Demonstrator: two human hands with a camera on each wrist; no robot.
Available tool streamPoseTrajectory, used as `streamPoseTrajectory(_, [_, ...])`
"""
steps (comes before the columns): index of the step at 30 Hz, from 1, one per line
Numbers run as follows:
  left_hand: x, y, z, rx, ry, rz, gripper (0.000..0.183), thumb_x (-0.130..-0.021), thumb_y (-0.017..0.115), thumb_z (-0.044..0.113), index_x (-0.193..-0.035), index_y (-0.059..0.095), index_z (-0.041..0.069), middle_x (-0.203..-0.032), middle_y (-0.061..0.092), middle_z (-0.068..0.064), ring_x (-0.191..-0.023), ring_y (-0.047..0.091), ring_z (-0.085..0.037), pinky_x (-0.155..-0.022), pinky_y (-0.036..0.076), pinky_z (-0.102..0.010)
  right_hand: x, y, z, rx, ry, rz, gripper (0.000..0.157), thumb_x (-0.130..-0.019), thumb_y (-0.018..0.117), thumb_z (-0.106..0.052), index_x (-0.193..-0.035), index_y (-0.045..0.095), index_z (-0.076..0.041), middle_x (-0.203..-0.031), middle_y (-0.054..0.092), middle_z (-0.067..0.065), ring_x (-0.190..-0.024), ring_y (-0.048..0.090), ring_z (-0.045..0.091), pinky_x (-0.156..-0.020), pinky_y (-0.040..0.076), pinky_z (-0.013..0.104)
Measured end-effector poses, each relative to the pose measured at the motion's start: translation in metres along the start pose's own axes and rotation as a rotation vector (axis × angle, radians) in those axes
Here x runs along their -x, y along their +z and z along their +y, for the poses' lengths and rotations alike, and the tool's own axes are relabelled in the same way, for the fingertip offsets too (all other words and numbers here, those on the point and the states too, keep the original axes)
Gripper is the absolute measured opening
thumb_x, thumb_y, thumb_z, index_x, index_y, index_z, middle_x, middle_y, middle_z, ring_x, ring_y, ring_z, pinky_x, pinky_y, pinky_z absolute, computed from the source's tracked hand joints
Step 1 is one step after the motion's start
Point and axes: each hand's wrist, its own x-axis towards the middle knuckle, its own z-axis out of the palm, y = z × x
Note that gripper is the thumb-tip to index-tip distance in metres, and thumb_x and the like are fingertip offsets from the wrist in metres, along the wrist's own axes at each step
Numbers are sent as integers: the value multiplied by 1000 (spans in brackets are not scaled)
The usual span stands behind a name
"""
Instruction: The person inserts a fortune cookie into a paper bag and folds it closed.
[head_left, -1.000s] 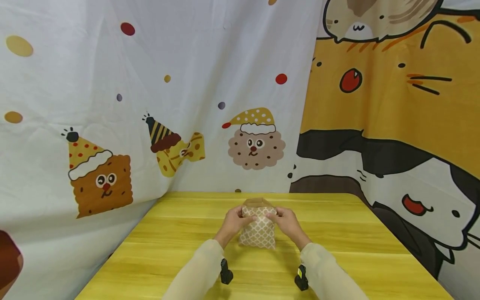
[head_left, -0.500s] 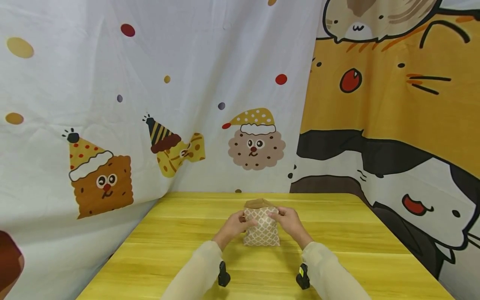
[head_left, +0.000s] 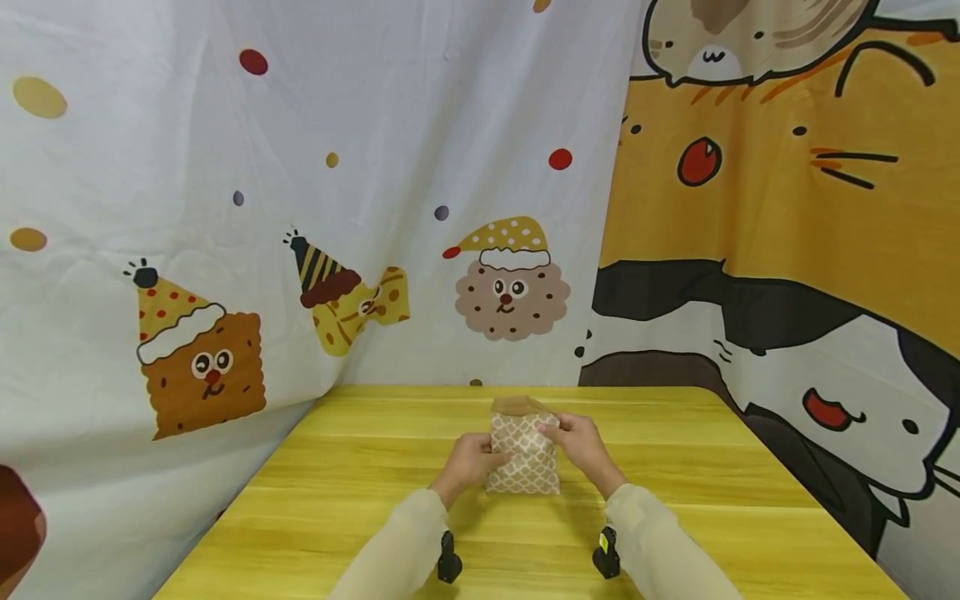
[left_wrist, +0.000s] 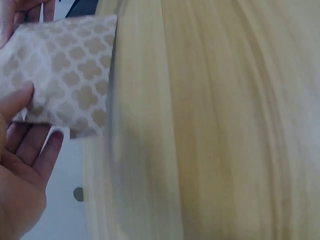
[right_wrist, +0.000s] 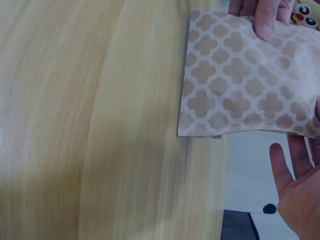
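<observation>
A small paper bag [head_left: 525,458], tan with a white quatrefoil pattern, is held upright between the two hands over the table. Its plain brown flap [head_left: 517,406] stands up at the top, behind the patterned front. My left hand [head_left: 468,462] pinches the bag's left edge around mid-height, thumb across the front and fingers behind, as the left wrist view also shows. Higher up, near the top right corner, my right hand [head_left: 583,443] pinches the bag with its thumb on the front. In the right wrist view the patterned front [right_wrist: 235,80] looks smooth, slightly bulging towards the top.
The yellow wood-grain table [head_left: 360,517] spreads out around the hands. Behind it and on both sides hangs a white cloth [head_left: 420,108] printed with cartoon biscuits and cats. Each wrist carries a small black camera [head_left: 450,558].
My left hand has slid from near the top down the bag's left edge. The bag has shifted slightly to the right. My right hand keeps its grip near the top corner.
</observation>
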Motion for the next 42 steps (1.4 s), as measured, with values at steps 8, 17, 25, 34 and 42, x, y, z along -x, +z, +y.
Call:
streamPoseTrajectory(8, [5,6,-5,-1,2,-130,37,-86,79,11,-120,65,10,-105,70,0,-96,67,-20,-88,53,-42,-1,0,1,-40,-2,-8,43,-94,71,-28,-68,43,-9,-59,29,-1,-55,25,15,-58,31,30])
streamPoseTrajectory(17, [-4,-4,4,133,22,-134,44,-93,72,24,-132,58,10,-113,67,-5,-101,65,-21,-90,52,-45,0,-1,0,-42,13,-27,40,-93,72,-27,-67,47,-8,-59,35,-1,-56,31,15,-58,33,29])
streamPoseTrajectory(25, [-17,-12,22,160,-23,-18,32,-90,75,31,-116,72,15,-102,70,-4,-97,64,-21,-89,52,-45,-2,-6,-2,-27,3,-78,36,-91,73,-34,-75,58,-7,-65,46,4,-62,37,16,-63,37,31])
streamPoseTrajectory(34, [-17,-12,22,207,-20,31,30,-91,74,25,-118,73,11,-99,69,-3,-87,58,-17,-76,47,-37,-4,-8,-8,-8,-30,-81,27,-93,71,-28,-77,68,-7,-71,57,5,-67,44,19,-69,42,34])
streamPoseTrajectory(42, [-17,-16,21,173,15,47,21,-94,71,28,-92,74,8,-56,41,3,-50,26,-12,-52,31,-29,-5,-9,-6,8,-33,-77,31,-94,70,-29,-75,64,-5,-62,48,2,-59,34,15,-60,34,31])
